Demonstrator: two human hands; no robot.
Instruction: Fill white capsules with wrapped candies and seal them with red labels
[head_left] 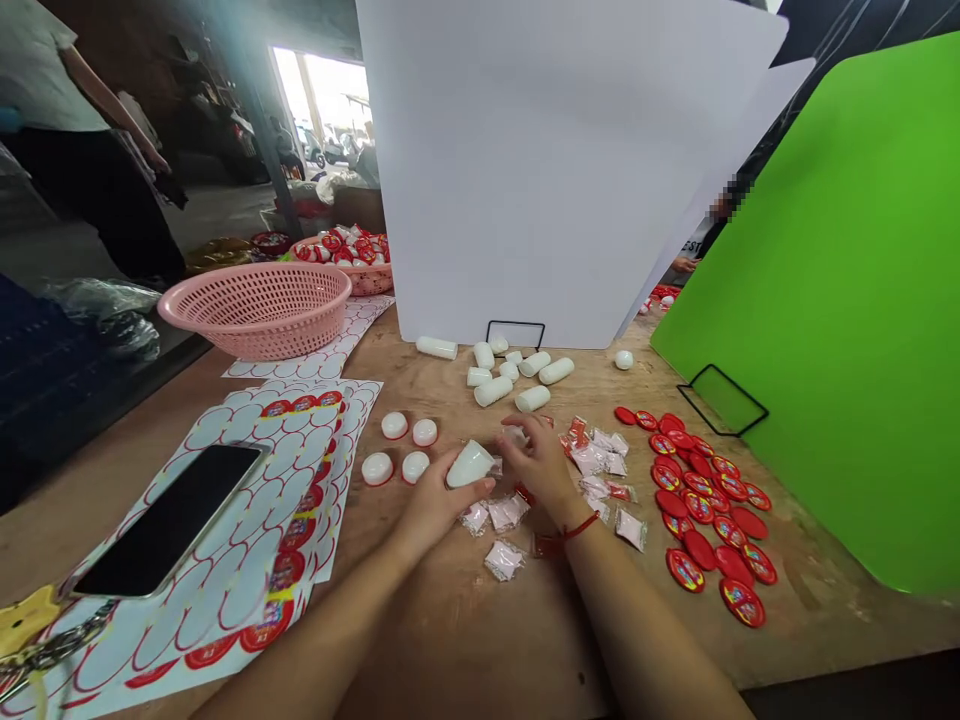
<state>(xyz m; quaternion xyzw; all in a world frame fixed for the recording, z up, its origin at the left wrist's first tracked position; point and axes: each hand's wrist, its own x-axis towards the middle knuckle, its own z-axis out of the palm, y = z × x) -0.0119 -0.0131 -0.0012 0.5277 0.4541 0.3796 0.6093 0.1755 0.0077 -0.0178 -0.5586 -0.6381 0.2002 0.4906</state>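
Note:
My left hand (435, 500) is wrapped round a white plastic cup (470, 464), tilted with its mouth to the right. Close beside that mouth is my right hand (541, 462), its fingers curled together round a small whitish thing (514, 436) that is mostly hidden. Small clear packets with pale pink contents (507, 512) lie below and right of my hands, among a few red packets (577, 432). To the left of my left hand stand several white domed pieces with red rims (394, 425).
White cup stacks (493, 390) lie before a white upright board (555, 180). Red round lids (699, 508) spread at right near a green board (840, 330). At left are a phone (172, 520) on sticker sheets (247, 560) and a pink basket (259, 310). A person (67, 130) stands beyond.

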